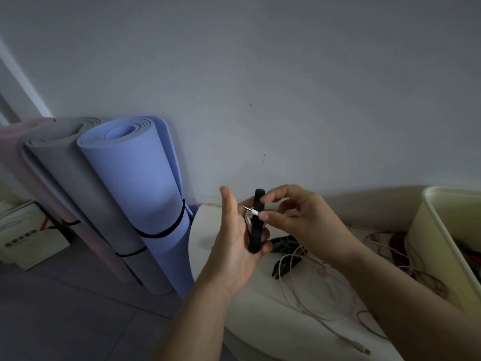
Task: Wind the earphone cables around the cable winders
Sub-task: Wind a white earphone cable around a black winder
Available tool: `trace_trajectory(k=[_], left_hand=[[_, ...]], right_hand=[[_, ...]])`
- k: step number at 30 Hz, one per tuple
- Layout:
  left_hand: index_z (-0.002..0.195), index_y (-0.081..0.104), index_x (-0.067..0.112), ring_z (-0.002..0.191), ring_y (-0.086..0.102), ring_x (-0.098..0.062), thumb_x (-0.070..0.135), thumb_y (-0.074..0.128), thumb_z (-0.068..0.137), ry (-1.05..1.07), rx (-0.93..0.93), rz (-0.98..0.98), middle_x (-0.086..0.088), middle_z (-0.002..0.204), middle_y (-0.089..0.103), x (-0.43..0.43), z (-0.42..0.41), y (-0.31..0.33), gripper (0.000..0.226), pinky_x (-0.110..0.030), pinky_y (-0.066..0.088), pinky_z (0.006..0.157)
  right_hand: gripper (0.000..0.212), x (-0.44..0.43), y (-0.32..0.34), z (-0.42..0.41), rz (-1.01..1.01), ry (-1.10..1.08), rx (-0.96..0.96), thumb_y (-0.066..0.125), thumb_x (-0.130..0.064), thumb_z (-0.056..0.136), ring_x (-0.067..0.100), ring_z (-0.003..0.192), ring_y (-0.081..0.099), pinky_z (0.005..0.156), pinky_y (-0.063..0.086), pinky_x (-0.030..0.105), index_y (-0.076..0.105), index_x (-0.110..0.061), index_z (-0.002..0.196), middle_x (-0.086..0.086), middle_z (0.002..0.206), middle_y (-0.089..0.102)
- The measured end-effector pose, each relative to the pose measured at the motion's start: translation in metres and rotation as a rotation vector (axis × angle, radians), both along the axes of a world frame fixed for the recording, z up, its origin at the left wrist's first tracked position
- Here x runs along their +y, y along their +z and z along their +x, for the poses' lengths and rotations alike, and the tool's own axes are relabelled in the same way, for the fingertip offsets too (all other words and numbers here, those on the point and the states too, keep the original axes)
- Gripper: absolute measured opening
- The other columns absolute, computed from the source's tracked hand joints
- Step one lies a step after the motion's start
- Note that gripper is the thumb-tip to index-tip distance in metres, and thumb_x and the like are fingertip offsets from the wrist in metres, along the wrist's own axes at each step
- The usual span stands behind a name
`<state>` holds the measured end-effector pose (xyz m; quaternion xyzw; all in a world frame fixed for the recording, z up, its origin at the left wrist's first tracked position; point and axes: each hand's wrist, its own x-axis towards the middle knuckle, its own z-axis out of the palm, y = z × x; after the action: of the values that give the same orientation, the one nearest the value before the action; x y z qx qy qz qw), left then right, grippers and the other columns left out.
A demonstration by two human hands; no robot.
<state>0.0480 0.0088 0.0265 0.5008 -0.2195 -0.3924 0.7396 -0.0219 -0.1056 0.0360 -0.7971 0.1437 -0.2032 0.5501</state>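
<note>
Black cable winder [256, 225], held upright above the table's [260, 316] far-left corner: left hand [234, 235] curls its fingers round the lower end to steady it, while right hand [294, 214] pinches the white earphone plug [254, 211] against it, probably to secure the wound cable's tail.

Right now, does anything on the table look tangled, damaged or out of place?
Nothing looks damaged. The loose pink cable sprawls in open loops across the table and drapes over the spare black winder lying there; one end lies near the front edge. A reddish cable lies heaped beside the cream bin.
</note>
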Motion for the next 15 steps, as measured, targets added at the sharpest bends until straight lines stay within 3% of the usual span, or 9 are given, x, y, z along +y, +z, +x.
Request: trace_trajectory(k=[3, 6, 15], left_hand=[[0.111, 0.059, 0.017, 0.057, 0.041, -0.003, 0.059, 0.048, 0.088, -0.01, -0.075, 0.013, 0.011, 0.069, 0.053, 0.0009, 0.0008, -0.0017, 0.049, -0.019, 0.034, 0.055], [0.114, 0.057, 0.015, 0.057, 0.043, -0.002, 0.04, 0.05, 0.093, 0.016, -0.122, 0.036, 0.009, 0.072, 0.048, 0.0013, 0.0023, -0.0039, 0.034, -0.018, 0.036, 0.054], [0.123, 0.056, 0.014, 0.056, 0.039, -0.004, 0.037, 0.049, 0.087, 0.044, -0.111, 0.002, 0.008, 0.066, 0.044, 0.0005, -0.0021, -0.004, 0.043, -0.017, 0.037, 0.051]], right_hand=[[0.05, -0.0027, -0.001, -0.0001, 0.242, 0.072, -0.016, 0.076, -0.018, 0.075, 0.011, 0.104, 0.064, 0.091, 0.054, 0.034, 0.05, -0.025, 0.117, -0.002, 0.121, 0.059], [0.067, -0.0057, 0.001, -0.0012, 0.387, 0.192, -0.045, 0.072, -0.018, 0.071, 0.018, 0.103, 0.067, 0.089, 0.055, 0.035, 0.044, -0.024, 0.132, 0.007, 0.117, 0.066], [0.051, -0.0112, 0.002, 0.0007, 0.29, 0.238, -0.055, 0.07, -0.02, 0.073, 0.023, 0.098, 0.068, 0.093, 0.053, 0.034, 0.055, -0.019, 0.122, 0.012, 0.104, 0.07]])
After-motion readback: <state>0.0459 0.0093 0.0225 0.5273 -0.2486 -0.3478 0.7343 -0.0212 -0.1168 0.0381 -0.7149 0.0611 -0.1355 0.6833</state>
